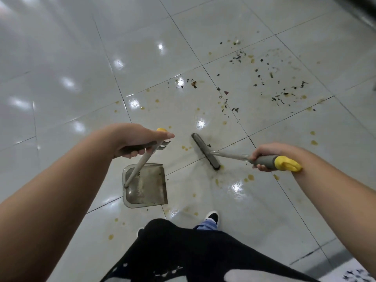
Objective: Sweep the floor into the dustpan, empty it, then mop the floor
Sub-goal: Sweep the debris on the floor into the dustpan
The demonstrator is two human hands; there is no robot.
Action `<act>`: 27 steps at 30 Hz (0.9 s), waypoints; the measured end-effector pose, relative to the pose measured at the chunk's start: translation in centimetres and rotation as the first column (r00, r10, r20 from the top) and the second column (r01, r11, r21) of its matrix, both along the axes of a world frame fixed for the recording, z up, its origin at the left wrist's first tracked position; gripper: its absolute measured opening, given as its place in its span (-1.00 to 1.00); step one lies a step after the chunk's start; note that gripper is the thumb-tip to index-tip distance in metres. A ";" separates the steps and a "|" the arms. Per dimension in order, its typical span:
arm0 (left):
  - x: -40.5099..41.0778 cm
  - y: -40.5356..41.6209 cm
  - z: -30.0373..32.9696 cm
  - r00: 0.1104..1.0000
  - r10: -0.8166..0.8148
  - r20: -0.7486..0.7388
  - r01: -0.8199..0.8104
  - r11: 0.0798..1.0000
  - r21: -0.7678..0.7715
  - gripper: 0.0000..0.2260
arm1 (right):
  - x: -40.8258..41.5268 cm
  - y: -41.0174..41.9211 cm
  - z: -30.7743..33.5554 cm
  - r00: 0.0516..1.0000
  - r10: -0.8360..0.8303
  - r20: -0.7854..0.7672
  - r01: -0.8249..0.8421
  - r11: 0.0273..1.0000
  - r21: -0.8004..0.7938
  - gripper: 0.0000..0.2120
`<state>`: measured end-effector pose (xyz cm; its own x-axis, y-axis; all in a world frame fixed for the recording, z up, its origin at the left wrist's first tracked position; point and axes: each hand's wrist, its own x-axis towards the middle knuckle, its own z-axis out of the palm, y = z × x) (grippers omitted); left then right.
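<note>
My left hand (pixel 135 142) grips the grey handle of a long-handled dustpan (pixel 145 185), whose grey pan stands on the tiles just in front of my feet. My right hand (pixel 264 156) grips the grey and yellow handle of a broom; its dark flat head (pixel 206 151) rests on the floor to the right of the pan, apart from it. Dark leaf-like scraps (pixel 280 92) and yellow-brown drops (pixel 250 177) lie scattered over the glossy white tiles, mostly beyond and to the right of the broom head.
My legs in dark trousers and one shoe (pixel 212 216) stand behind the pan. A dark edge (pixel 364 9) runs along the top right corner. A patterned mat (pixel 356 273) shows at the bottom right. Glossy tiles (pixel 61 78) stretch off to the left.
</note>
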<state>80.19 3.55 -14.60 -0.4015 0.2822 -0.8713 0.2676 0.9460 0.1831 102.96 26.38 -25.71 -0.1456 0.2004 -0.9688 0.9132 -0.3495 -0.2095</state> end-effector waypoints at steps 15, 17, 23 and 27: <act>-10.9 -4.0 3.3 0.977 -0.207 0.056 0.189 0.955 0.229 -0.40 | -0.5 -12.1 2.7 0.687 -0.727 0.004 0.723 0.682 -0.112 -0.81; -12.1 -4.6 3.4 0.962 -0.265 0.070 0.239 0.936 0.260 -0.37 | -1.5 -14.5 1.9 0.604 -0.797 -0.024 0.793 0.604 -0.084 -0.84; -16.2 -5.5 3.8 0.966 -0.259 0.023 0.234 0.903 0.362 -0.36 | -3.8 -20.7 0.3 0.206 -0.972 -0.113 0.957 0.224 -0.184 -0.73; -18.3 -4.4 3.4 0.984 -0.165 -0.065 0.177 0.889 0.422 -0.37 | -5.7 -23.0 0.5 0.123 -0.988 -0.093 0.965 0.141 -0.220 -0.76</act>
